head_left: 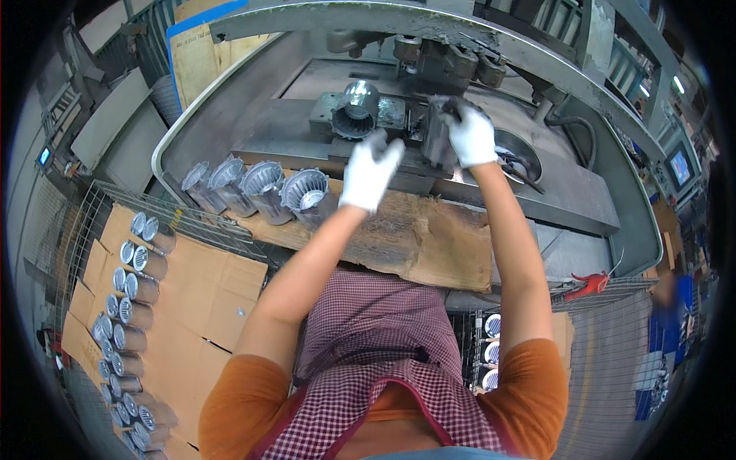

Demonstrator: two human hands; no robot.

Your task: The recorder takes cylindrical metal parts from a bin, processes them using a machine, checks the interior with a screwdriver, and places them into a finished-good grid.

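My left hand (pixel 372 173), in a white glove, is raised with its fingers apart and holds nothing. Just beyond its fingertips, a shiny ribbed metal housing (pixel 357 110) sits on a machine fixture (pixel 390 113). In the white glove on my right hand (pixel 470 135), the fingers close over the upper end of a grey cylindrical metal housing (pixel 437 136). That housing is smeared by motion, and part of the grip is hidden. Left of my left hand, several finned metal housings (pixel 308 195) stand in a row along the machine's front edge.
A stained cardboard sheet (pixel 445 234) covers the near ledge. Right of the fixture, a round metal bowl (pixel 525 153) holds dark tools. Many more housings (pixel 129 337) line cardboard in a wire cage at left. Red-handled pliers (pixel 588 286) hang at right. Machine heads (pixel 460 61) overhang the bed.
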